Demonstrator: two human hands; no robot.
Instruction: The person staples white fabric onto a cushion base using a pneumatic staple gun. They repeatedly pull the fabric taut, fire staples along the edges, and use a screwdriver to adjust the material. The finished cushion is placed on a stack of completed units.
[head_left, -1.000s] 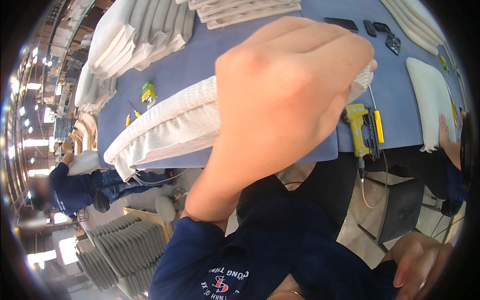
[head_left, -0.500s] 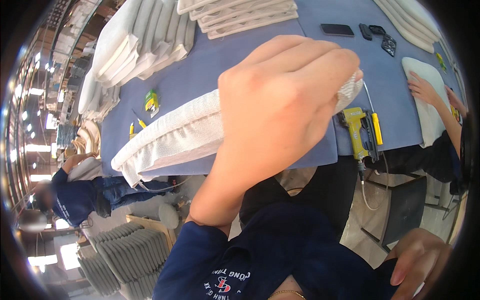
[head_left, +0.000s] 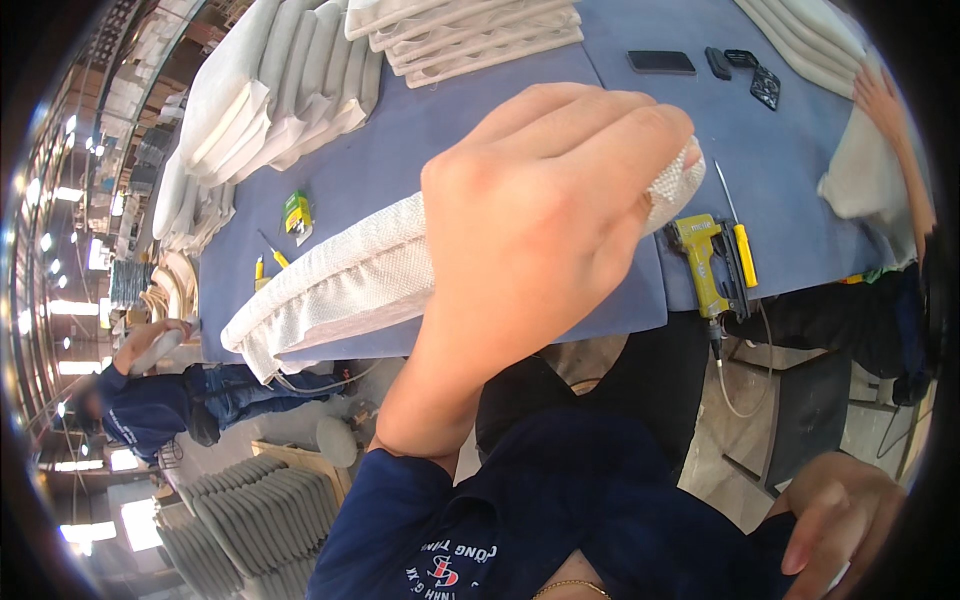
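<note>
My left hand [head_left: 550,210] is closed round a light beige fabric-covered cushion [head_left: 350,270], seen nearly edge-on with gathered cloth along its side. The cushion is tilted above the near edge of the blue table, one end pointing to the lower left. My knuckles hide its middle, and a short woven end shows past my fingers. At the lower right, my right hand [head_left: 840,520] is held close to my body with its fingers curled. A small pale bit shows by those fingers, too little to name.
A yellow-green staple gun [head_left: 705,270] with an air hose and a yellow-handled screwdriver [head_left: 742,250] lie right on the blue table [head_left: 540,75]. Behind are beige cushion stacks [head_left: 300,80] and a phone [head_left: 660,62]. A small box [head_left: 297,215] lies left. Co-workers handle covers on both sides.
My left hand and the cushion have shifted slightly left. The right-hand co-worker's pale piece, flat before, is now lifted and bunched, one hand reaching farther back. The left co-worker's piece has changed position.
</note>
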